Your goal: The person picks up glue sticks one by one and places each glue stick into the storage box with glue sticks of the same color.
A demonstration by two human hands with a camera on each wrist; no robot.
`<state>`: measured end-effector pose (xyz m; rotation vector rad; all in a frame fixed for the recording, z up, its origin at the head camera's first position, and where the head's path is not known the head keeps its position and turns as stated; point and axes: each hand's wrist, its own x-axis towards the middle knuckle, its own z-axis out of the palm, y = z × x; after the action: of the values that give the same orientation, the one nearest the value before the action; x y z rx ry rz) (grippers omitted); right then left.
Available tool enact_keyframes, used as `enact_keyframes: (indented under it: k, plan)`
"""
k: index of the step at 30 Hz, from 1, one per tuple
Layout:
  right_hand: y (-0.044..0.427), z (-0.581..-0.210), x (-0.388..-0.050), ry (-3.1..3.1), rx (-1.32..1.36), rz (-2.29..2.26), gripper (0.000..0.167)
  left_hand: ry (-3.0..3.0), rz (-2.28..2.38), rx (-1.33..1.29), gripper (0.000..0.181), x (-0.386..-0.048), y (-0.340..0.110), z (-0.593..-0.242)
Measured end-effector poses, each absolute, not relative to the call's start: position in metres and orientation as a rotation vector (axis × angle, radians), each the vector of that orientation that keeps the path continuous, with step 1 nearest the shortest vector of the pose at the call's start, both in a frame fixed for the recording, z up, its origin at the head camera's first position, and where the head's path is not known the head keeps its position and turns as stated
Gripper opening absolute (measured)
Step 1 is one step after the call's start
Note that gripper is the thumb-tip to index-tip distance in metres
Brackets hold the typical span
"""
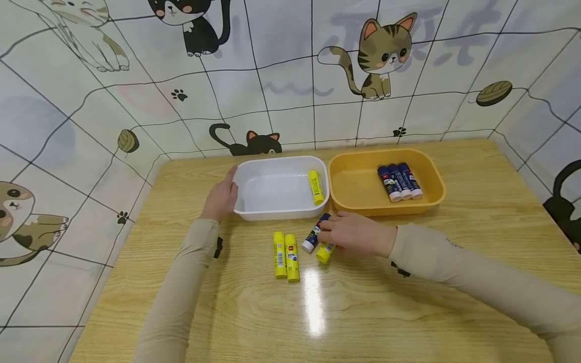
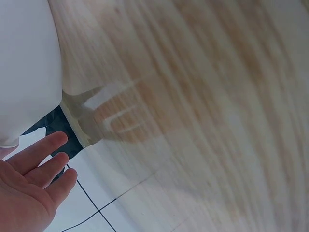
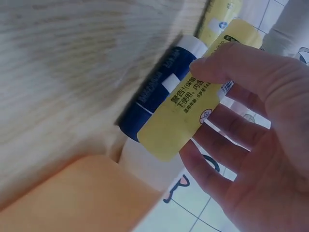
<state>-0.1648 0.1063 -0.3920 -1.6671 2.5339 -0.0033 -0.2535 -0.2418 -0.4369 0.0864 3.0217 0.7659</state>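
A yellow glue stick (image 3: 169, 121) is in my right hand (image 1: 351, 234), pinched between thumb and fingers. Beside it lies a dark blue glue stick (image 1: 313, 235) with a white end, resting on the table. My left hand (image 1: 221, 196) touches the left end of the white tray (image 1: 272, 216); in the left wrist view several of its fingers (image 2: 43, 166) are extended just off the tray wall. One yellow glue stick (image 1: 315, 187) lies inside that tray. Two more yellow glue sticks (image 1: 286, 256) lie side by side on the table in front.
An orange tray (image 1: 354, 201) stands against the white tray's right side and holds three dark blue glue sticks (image 1: 399, 181). Both trays sit near the back edge of the wooden table (image 1: 254, 322). A cat-print cloth (image 1: 290, 85) hangs behind and at the sides.
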Motion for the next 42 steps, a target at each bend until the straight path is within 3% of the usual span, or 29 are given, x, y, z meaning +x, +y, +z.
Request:
enact_keyframes:
  k: [12, 22, 42]
  plan:
    - [0.099, -0.361, -0.179, 2.592, -1.7, -0.005, 0.034, 3.025, 0.783, 0.091, 0.053, -0.254, -0.242, -0.439]
    - [0.093, -0.339, -0.199, 2.637, -1.74, 0.011, 0.026, 3.037, 0.779, 0.094, 0.052, -0.253, -0.24, -0.434]
    - [0.051, -0.353, -0.254, 2.585, -1.493, 0.215, 0.026, 3.038, 0.757, 0.127, 0.052, -0.255, -0.241, -0.438]
